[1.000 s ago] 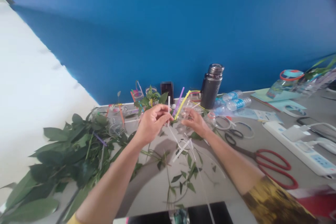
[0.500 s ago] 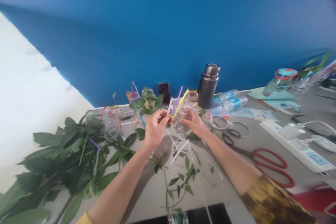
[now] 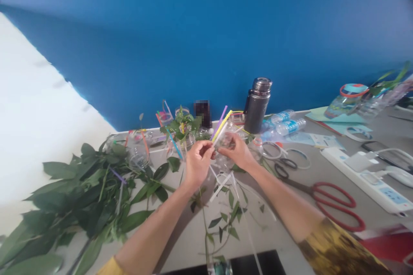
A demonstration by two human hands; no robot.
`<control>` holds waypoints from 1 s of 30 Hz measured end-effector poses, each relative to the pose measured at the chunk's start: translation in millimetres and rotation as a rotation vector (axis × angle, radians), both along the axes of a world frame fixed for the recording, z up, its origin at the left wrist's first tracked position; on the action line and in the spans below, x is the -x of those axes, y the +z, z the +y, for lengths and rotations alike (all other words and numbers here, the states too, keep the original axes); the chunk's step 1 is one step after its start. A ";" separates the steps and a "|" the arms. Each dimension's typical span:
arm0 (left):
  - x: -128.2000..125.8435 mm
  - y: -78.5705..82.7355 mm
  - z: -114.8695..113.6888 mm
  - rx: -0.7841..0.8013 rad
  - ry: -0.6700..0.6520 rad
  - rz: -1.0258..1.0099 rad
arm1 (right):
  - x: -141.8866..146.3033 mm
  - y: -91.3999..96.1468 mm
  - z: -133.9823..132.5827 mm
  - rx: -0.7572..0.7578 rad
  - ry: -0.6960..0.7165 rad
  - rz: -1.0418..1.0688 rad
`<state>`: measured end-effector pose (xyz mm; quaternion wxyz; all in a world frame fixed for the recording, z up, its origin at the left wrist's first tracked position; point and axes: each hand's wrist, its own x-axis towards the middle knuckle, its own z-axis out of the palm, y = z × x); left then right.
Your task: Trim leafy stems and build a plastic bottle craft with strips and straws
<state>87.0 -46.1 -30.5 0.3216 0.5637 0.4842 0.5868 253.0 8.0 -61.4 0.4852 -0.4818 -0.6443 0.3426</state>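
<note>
My left hand is closed, its thumb and fingers pinching the lower end of a whitish drinking straw. Close beside it, my right hand curls around a clear plastic container, partly hidden by the fingers. A yellow straw and a purple straw slant up out of the container. Below the hands, white strips and a thin leafy vine lie on the grey table.
Leafy branches cover the left side. Clear cups with straws and a small plant stand by the blue wall. A dark thermos, water bottles, red-handled scissors and a power strip are to the right.
My left hand has moved slightly right and down, bringing the whitish straw over beside the yellow one. The right hand has stayed nearly in place, and its fingers are closer to the left hand.
</note>
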 end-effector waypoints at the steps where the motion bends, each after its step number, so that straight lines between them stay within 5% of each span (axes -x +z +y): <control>1: 0.5 0.2 0.2 0.006 0.014 0.012 | 0.2 0.5 -0.6 -0.011 -0.005 -0.022; 9: 0.7 -0.8 -1.4 -0.083 0.120 0.149 | 1.7 1.0 -2.5 -0.041 0.012 -0.061; 23: 0.4 -2.0 -2.0 -0.115 0.078 0.147 | 1.3 4.0 -1.6 0.001 0.005 -0.060; 30: 10.5 7.3 -1.9 -0.242 0.073 0.348 | -6.4 11.1 2.9 0.048 -0.211 0.058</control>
